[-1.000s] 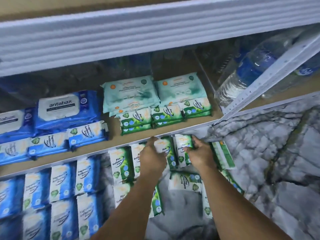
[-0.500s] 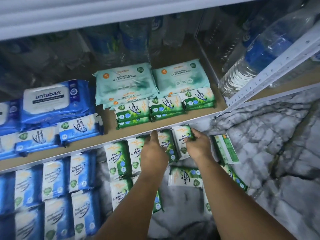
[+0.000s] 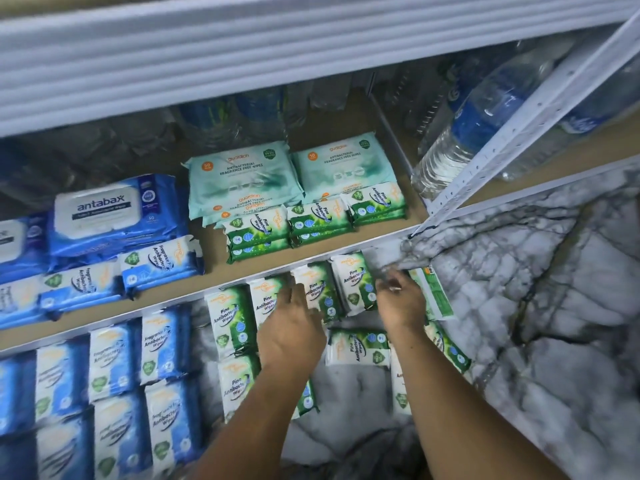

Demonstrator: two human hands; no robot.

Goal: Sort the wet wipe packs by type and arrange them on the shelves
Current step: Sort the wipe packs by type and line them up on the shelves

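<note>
We see a row of green pine packs (image 3: 353,284) lying on the marble-patterned surface (image 3: 540,306), just below the front edge of the wooden shelf (image 3: 211,247). Our left hand (image 3: 291,330) rests over the middle of that row, fingers spread flat and gripping nothing. Our right hand (image 3: 401,306) sits just right of the row's rightmost pack, fingers loosely parted and blurred; it holds no pack. One more green pack (image 3: 433,296) lies tilted just right of the right hand, and others lie scattered below the row.

Left of the row, blue fragrance-free packs (image 3: 162,344) stand in columns. On the shelf above the row sit stacked green packs (image 3: 258,232), two pale teal Guardian packs (image 3: 242,178) behind them, and blue Antabax packs (image 3: 110,213) to the left. Water bottles (image 3: 485,126) lie up and to the right of the row.
</note>
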